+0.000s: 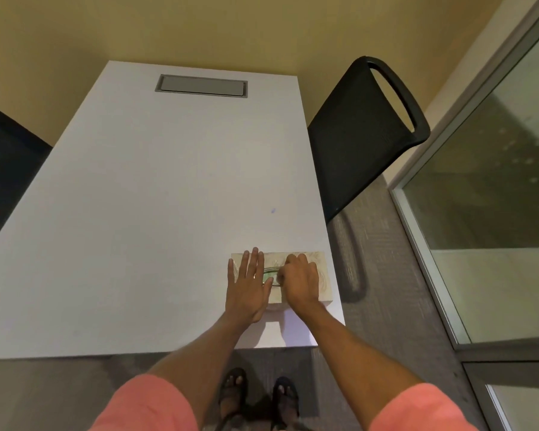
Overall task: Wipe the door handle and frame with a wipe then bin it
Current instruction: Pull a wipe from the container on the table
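Note:
A pale patterned wipe box (319, 276) lies near the front right corner of the white table (143, 213). My left hand (249, 286) rests flat on the box's left end, fingers spread. My right hand (299, 279) is over the oval slot (269, 276) in the box top, its fingers curled down at the opening. Whether they pinch a wipe is hidden by the hand. The glass door and metal frame (423, 244) stand at the right; no handle shows.
A black chair (364, 135) stands by the table's right edge, between table and glass wall. A grey cable hatch (201, 86) is set in the table's far end. Grey carpet runs along the right. My sandalled feet are below the table's front edge.

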The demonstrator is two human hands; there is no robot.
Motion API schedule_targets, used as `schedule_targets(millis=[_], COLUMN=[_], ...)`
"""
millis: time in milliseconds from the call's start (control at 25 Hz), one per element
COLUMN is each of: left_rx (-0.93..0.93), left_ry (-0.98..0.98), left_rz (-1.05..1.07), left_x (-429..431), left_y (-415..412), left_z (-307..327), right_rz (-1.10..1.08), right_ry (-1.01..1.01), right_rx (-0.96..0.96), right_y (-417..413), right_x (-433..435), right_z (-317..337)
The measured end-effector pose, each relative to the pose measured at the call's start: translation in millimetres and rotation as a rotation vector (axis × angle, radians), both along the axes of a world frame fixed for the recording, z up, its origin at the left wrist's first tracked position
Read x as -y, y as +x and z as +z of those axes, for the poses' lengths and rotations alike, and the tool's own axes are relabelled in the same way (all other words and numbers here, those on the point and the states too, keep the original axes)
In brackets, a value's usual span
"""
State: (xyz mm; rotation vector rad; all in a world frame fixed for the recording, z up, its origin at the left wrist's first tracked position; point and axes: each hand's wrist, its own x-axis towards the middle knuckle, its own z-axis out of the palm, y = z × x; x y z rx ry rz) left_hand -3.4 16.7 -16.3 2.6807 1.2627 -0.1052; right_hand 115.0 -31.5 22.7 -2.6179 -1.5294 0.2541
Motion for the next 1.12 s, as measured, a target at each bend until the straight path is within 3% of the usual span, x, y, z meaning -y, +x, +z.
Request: schedule_targets(millis=[360,600,760,1120], left_rx=[0.028,0.029,0.019,0.015], left_ry=[-0.037,-0.031,-0.018,-0.036], left_rz=[-0.036,-0.037,-0.046,-0.055], left_x=[-3.4,-2.7,-2.5,-4.0], left_y=[-4.2,-4.9,-4.9,-4.9], left_z=[1.7,1.6,1.0,-0.3], right_rz=[0.103,-0.013,0.014,-0.14], right_ry=[-0.024,0.117,0.073,0.472], right_rx=[0.013,-0.144,-0.186,-0.315], right_y=[-0.4,1.7,5.5,7.1], right_x=[3.5,12.3,16.7,19.2], right_z=[0.3,6.5,10.6,24.3])
